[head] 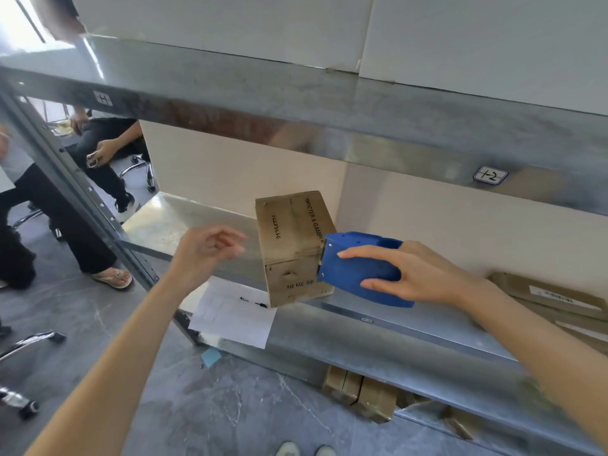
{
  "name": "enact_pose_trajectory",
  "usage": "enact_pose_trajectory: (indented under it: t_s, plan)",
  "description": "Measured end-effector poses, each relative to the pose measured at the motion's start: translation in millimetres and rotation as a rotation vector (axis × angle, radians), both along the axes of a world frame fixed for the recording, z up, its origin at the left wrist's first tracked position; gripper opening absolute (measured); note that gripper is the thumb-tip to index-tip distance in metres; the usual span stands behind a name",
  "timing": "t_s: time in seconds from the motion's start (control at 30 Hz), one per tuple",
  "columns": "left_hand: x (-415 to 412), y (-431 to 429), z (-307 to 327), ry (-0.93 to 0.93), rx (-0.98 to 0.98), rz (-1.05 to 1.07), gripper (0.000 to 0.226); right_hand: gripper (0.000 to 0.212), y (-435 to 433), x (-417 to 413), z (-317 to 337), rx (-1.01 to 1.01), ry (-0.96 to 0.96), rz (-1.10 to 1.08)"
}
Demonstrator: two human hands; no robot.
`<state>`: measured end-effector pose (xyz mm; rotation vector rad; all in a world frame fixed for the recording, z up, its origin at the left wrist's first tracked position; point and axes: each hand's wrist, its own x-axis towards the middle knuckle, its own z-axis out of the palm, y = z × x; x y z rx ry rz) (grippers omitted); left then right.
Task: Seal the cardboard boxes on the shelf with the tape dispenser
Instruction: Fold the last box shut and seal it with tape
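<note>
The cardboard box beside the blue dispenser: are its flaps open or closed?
Closed. No flap stands up on the cardboard box; its faces lie flat, and the tape dispenser in the right hand touches its right side.

A small brown cardboard box (292, 245), black print on its top, stands tilted at the front edge of the metal shelf (411, 324). The blue tape dispenser (358, 271), gripped by the right hand (424, 274), touches the box's side at 3 o'clock, mouth against the top edge. Flattened cardboard (552, 301) lies farther toward 3 o'clock; more small boxes (362, 393) sit on the level below, toward 5 o'clock.
</note>
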<state>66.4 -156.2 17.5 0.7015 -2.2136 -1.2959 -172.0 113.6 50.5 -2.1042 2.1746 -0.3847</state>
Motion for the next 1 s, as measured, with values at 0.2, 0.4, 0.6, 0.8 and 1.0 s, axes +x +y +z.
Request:
enact_pose_trajectory:
  t_s: [0.2, 0.4, 0.6, 0.8, 1.0]
  plan:
    - [-1.5, 20.3, -18.9, -0.049, 0.010, 0.032, 0.024, 0.057, 16.0, -4.7, -7.0, -0.006, 0.003, -0.055]
    - [-5.3, 27.8, -32.7, -0.033, -0.066, -0.001, 0.034, 0.054, 16.9, -4.7, -7.9, 0.021, -0.024, -0.088]
    - [-10.7, 26.0, -52.9, -0.008, -0.183, 0.015, 0.033, 0.052, 14.0, -1.5, -7.8, 0.067, -0.034, -0.113]
    - [-11.7, 32.2, -71.5, 0.109, -0.357, 0.079, 0.029, 0.052, 12.1, 0.3, -9.4, 0.073, -0.053, -0.131]
    - [-18.5, 44.3, -79.6, 0.209, -0.380, 0.138, 0.028, 0.052, 12.2, 2.8, -9.0, 0.103, -0.003, -0.142]
